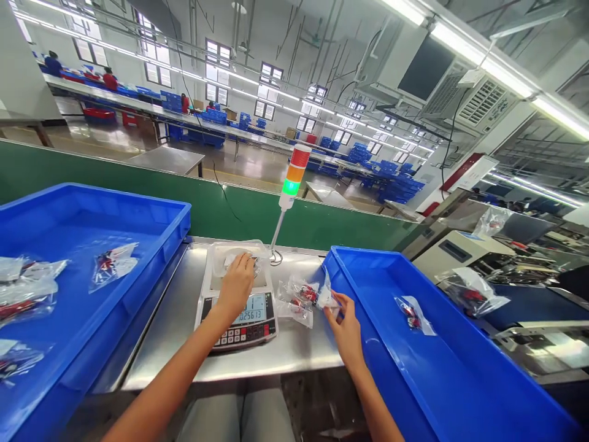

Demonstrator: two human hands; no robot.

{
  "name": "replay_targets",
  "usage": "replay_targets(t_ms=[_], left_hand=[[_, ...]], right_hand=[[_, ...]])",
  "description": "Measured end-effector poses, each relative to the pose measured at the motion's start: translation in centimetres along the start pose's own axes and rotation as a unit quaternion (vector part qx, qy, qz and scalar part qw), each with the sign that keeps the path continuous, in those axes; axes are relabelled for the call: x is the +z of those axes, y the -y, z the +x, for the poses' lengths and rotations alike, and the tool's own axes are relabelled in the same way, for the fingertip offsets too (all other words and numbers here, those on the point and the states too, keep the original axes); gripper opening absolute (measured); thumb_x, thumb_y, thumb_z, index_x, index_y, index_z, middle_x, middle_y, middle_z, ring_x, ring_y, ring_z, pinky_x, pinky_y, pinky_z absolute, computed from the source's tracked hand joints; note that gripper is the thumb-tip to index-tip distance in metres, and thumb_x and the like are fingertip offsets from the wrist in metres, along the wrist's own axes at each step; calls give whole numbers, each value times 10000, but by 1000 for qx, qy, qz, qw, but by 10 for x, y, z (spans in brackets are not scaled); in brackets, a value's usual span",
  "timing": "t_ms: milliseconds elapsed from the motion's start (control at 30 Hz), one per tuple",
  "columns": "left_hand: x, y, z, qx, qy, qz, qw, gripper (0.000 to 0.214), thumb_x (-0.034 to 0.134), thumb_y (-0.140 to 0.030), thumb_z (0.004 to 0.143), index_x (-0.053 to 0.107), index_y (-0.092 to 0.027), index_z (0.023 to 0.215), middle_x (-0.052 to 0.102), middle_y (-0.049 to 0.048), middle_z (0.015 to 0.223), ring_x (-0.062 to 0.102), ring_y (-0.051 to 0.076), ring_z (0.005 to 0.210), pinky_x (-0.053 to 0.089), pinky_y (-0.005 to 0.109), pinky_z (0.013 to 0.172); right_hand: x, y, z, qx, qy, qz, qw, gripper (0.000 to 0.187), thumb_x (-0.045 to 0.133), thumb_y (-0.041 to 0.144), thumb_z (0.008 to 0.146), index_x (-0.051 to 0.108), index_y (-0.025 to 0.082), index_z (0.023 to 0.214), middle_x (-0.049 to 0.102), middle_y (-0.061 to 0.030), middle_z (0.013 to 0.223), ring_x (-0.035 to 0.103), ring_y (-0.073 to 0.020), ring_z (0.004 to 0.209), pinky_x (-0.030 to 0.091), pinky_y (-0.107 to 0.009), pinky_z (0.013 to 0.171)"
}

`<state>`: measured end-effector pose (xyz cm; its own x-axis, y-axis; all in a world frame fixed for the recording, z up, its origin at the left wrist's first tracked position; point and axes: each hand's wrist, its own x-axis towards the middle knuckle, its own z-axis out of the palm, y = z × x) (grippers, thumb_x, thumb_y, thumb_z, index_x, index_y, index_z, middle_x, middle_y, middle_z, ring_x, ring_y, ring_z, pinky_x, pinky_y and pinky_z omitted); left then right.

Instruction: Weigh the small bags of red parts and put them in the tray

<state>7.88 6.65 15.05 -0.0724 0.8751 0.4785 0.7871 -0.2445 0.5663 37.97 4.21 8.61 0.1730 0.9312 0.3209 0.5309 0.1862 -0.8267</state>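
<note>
My left hand (237, 282) reaches over a digital weighing scale (243, 322) on the steel table, fingers curled on a clear plastic bag (230, 259) lying in the clear tray on the scale's pan. The scale's display is lit with digits. My right hand (345, 325) is to the right of the scale, its fingers pinching the edge of a small clear bag (304, 294) of red and black parts that lies on the table.
A blue bin (151, 221) at left holds several bagged parts. A second blue bin (460, 380) at right holds one bag (413, 315). A signal tower light (294, 175) stands behind the scale. A green barrier (138, 190) runs across. Machines stand at right.
</note>
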Motion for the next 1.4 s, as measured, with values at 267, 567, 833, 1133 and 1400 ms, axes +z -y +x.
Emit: replay_targets(t_ms=[267, 567, 833, 1133, 1400], left_hand=[[-80, 18, 31, -173, -216, -43, 960, 226, 474, -291, 928, 638, -173, 1030, 729, 89, 959, 718, 235, 876, 569, 353, 842], [-193, 51, -33, -308, -268, 213, 888, 523, 292, -471, 925, 645, -144, 1129, 681, 194, 1154, 618, 442, 1183, 459, 632, 975], [-139, 44, -48, -173, -192, 132, 957, 486, 327, -496, 912, 631, -186, 1131, 665, 142, 1242, 595, 362, 1228, 467, 553, 1076], [-68, 11, -47, -68, -66, 2, 996, 350, 383, -404, 968, 654, -202, 1059, 684, 89, 1235, 604, 277, 1199, 492, 454, 1064], [-50, 2, -30, -28, -22, 9, 999, 282, 401, -311, 990, 642, -188, 1068, 674, 100, 1211, 595, 271, 1184, 509, 453, 1034]], right_hand=[[80, 116, 59, -221, 137, 41, 965, 303, 546, 288, 946, 652, 245, 1226, 636, -77, 1373, 573, -250, 1298, 463, -455, 1104], [137, 123, 76, -306, 183, -84, 930, 353, 570, 239, 940, 625, 245, 1288, 532, -89, 1476, 516, -305, 1292, 435, -541, 1095], [82, 10, 32, -165, 92, -131, 973, 310, 441, 365, 988, 668, 203, 1123, 671, -122, 1195, 552, -315, 1175, 443, -535, 1055], [73, -64, -45, -141, 44, -156, 977, 446, 432, 485, 1018, 575, 250, 1369, 466, -107, 1526, 361, -323, 1427, 361, -566, 1152], [58, -52, -51, -37, -18, 41, 998, 382, 483, 469, 981, 676, 228, 1207, 652, -122, 1319, 572, -301, 1270, 417, -508, 1119]])
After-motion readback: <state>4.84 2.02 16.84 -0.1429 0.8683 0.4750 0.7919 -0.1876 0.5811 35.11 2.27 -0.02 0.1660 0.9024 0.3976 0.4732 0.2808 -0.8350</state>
